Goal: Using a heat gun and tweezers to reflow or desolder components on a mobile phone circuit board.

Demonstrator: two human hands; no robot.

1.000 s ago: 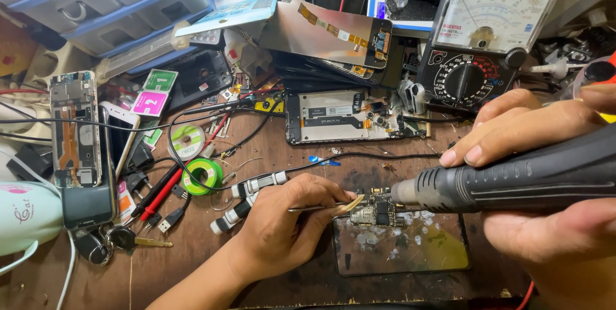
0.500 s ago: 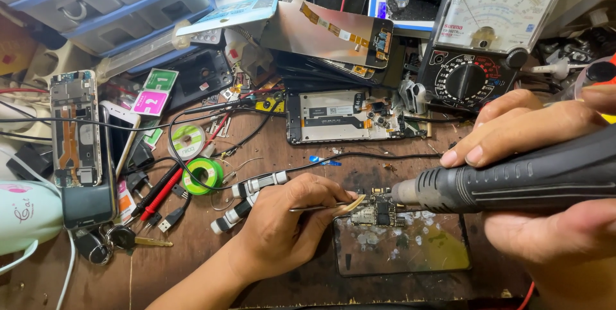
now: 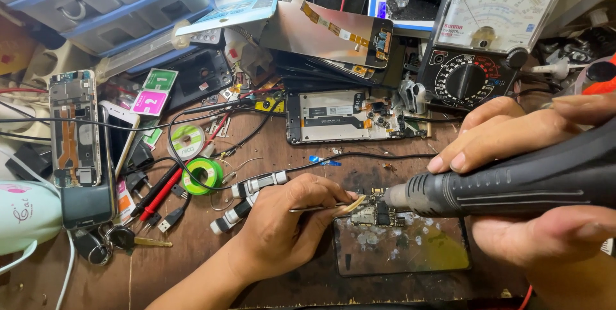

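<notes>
Two flat packets, pink (image 3: 149, 102) and green (image 3: 160, 80), lie far left of left hand (image 3: 282, 226) pinching tweezers (image 3: 321, 207), right hand (image 3: 513, 175) gripping heat gun (image 3: 500, 185).

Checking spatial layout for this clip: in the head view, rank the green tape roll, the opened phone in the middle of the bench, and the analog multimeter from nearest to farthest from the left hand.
From the left hand:
1. Green tape roll, just to its left on the bench.
2. Opened phone, above it at mid-bench.
3. Analog multimeter, far upper right, at the back.

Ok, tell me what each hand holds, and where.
Left hand: thin metal tweezers, pinched mid-length. Right hand: black hot-air tool, gripped along its barrel.
</notes>
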